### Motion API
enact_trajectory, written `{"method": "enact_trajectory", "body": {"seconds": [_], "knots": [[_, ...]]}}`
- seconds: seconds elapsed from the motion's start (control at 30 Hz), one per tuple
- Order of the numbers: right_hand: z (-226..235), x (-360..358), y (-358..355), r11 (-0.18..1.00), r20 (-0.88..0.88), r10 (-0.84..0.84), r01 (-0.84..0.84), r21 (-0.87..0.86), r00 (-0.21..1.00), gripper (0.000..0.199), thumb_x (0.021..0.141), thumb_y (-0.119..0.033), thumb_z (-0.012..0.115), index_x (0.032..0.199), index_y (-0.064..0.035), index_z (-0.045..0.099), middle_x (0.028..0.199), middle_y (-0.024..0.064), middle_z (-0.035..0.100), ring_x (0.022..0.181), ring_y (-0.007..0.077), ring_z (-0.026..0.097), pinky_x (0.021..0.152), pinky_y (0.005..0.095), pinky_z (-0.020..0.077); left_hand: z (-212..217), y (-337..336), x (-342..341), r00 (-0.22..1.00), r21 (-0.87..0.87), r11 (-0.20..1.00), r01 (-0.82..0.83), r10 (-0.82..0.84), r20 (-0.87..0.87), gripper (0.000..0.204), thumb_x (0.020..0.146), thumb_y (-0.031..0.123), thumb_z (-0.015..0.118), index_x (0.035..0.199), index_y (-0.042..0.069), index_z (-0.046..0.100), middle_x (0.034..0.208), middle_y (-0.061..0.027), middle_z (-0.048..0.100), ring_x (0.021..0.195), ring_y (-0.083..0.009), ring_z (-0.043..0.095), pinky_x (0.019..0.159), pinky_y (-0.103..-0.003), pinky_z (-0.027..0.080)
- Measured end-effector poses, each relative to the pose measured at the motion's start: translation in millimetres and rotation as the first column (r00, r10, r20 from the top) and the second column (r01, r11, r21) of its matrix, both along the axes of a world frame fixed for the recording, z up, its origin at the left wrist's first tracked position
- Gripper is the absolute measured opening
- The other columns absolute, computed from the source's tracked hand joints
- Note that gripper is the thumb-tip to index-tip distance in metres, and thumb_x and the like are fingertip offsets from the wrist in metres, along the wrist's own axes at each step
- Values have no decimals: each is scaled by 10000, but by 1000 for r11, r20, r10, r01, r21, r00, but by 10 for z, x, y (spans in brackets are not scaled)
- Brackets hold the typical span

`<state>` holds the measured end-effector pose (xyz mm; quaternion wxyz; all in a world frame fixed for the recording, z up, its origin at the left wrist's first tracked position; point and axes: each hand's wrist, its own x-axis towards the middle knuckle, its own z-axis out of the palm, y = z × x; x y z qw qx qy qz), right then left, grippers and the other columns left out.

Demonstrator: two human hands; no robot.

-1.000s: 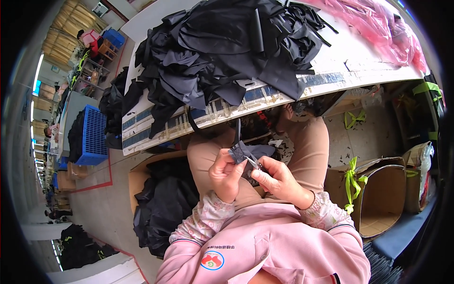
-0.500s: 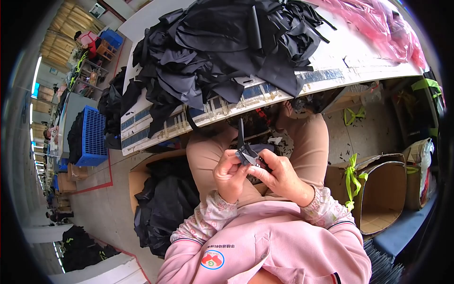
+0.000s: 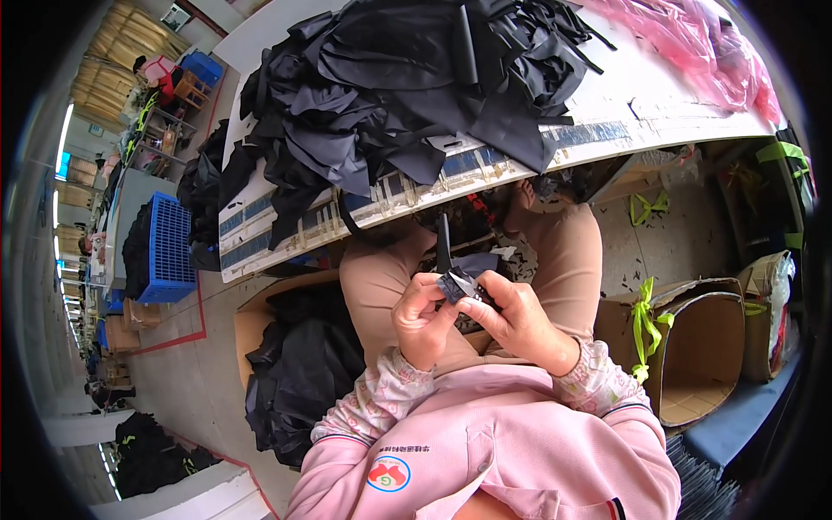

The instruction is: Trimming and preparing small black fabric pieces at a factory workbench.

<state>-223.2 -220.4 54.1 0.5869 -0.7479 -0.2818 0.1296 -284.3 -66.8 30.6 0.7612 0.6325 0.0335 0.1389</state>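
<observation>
Carton of dark cloth (image 3: 299, 381): near left, beside the person's leg; loose folds best lie clear of the elbow.
Cloth pile (image 3: 407, 87): heaped on the far desk (image 3: 607, 95), some pieces hanging over its near edge, so a dangling end could snag if the work is lifted too far forward.
Left hand (image 3: 423, 321): fingers closed in a pinch on the small dark piece, thumb on the near side; a firm, flat pinch close to the working edge should stop the cloth from slipping.
Dark piece (image 3: 445, 247): between the two hands, above the lap, its narrow strip pointing to the far side; light tension would help show the edge clearly.
Metal snips (image 3: 466, 284): apparently a small cutting tool, the bright blade against the piece; whether the blades are parted cannot be told. Short bites, angled off the left thumb, seem safest.
Right hand (image 3: 524, 321): fingers gripping the snips, thumb toward the left; a steady wrist matters most.
</observation>
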Motion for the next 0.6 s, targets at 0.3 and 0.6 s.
{"method": "enact_trajectory", "body": {"seconds": [0.3, 0.6], "knots": [[2, -8, -40, 1000, -10, 3, -3, -26, 1000, 283, 883, -205, 667, 815, -1, 484, 565, 91, 386, 505, 150, 318, 443, 302, 336, 29, 19, 2, 999, 56, 998, 21, -20, -27, 134, 806, -102, 639, 930, -52, 632, 1015, -60, 549, 897, -127, 561, 786, -239, 461], [-31, -55, 34, 1000, -6, -28, 28, 7, 1000, 331, 858, -249, 693, 814, -14, 465, 556, 136, 462, 442, 252, 440, 440, 333, 392, 44, -15, -4, 996, 56, 997, -50, 54, -69, 124, 818, -103, 619, 936, -64, 623, 1033, -57, 541, 894, -119, 577, 778, -237, 473]]}}
